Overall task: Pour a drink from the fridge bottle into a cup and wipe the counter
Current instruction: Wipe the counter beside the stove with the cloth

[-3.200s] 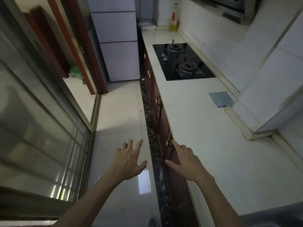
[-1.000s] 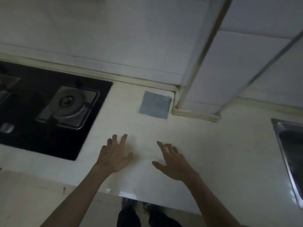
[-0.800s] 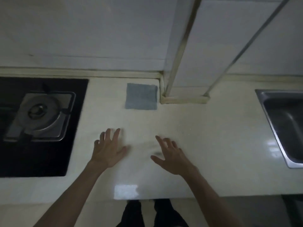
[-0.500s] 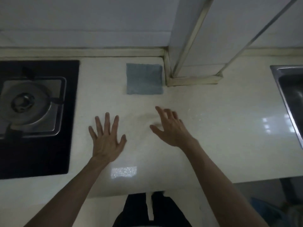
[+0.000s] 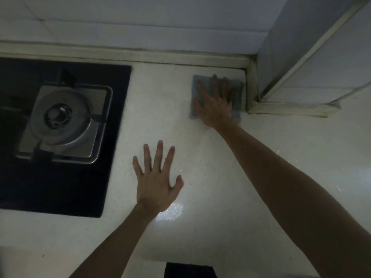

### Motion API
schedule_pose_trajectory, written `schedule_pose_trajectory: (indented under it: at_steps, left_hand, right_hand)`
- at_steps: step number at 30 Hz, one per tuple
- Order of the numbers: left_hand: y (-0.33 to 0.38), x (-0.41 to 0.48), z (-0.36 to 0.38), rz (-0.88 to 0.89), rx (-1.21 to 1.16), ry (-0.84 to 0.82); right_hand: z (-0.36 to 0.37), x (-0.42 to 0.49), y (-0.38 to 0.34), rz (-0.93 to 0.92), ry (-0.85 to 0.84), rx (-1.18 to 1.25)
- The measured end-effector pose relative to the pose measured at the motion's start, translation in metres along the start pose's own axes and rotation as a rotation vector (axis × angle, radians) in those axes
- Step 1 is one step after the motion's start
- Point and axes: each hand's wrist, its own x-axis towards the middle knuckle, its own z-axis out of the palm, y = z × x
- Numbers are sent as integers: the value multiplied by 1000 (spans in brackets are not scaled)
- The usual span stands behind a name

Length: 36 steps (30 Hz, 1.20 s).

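Head view: right hand (image 5: 214,103) flat on cloth (image 5: 237,97), fingers spread.

Dim; glare patch on counter (image 5: 200,177); slight blur.

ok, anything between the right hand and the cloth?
Nothing visible. The right hand lies flat on the blue cloth, fingers spread, beside the pillar base. The left hand is over the counter, nearer the stove, out of the way.

A home kitchen: a gas burner (image 5: 60,119) at frame left, set in a pale counter (image 5: 281,149) below a tiled wall (image 5: 130,23).
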Motion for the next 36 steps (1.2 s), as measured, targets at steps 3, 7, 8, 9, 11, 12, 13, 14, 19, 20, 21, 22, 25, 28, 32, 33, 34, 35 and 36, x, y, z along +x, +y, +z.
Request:
schedule_pose_trajectory:
  at_steps: [3, 7, 8, 9, 11, 12, 13, 14, 19, 20, 21, 22, 25, 28, 32, 33, 34, 35, 36]
  left_hand:
    - [-1, 0, 1, 4, -4, 5]
    - [0, 1, 1, -1, -4, 12]
    - [0, 1, 1, -1, -6, 12]
    - [0, 0, 1, -2, -11, 14]
    - [0, -1, 0, -7, -18, 16]
    - [-1, -1, 0, -13, -18, 14]
    - [-1, -1, 1, -15, -17, 13]
    - [0, 0, 0, -12, -14, 11]
    - [0, 0, 0, -4, -3, 13]
    - [0, 0, 0, 1, -1, 12]
    - [0, 0, 1, 4, -1, 12]
    - [0, -1, 0, 5, -4, 13]
    - [0, 0, 0, 4, -13, 16]
    - [1, 0, 0, 4, -24, 19]
    - [1, 0, -1, -1, -20, 18]
    - [1, -1, -1, -5, -15, 15]
    - [2, 0, 0, -8, -9, 13]
    - [2, 0, 0, -9, -6, 12]
    - [2, -1, 0, -9, -8, 10]
  right_hand:
    - [15, 4, 2, 24, 69, -74]
    - [24, -12, -2, 14, 66, -139]
    - [26, -23, -2, 13, 49, -138]
    - [30, -38, -3, 4, 40, -136]
    - [36, -77, -2, -22, 37, -127]
    - [40, -98, 0, -32, 36, -119]
    - [44, -120, 4, -30, 36, -108]
    - [46, -145, 10, -23, 39, -98]
    - [48, -261, 52, 32, 21, -50]
    - [45, -277, 66, 70, 0, -53]
    - [39, -290, 83, 121, -18, -52]
    - [33, -297, 102, 184, -32, -49]
    - [8, -289, 158, 390, -51, -14]
    - [-13, -235, 197, 498, -26, -25]
    - [-22, -163, 178, 455, -31, -63]
    - [-19, -153, 164, 399, -32, -71]
    - [-14, -147, 147, 329, -31, -83]
    - [-7, -143, 128, 256, -28, -102]
    - [2, -144, 106, 186, -24, -118]
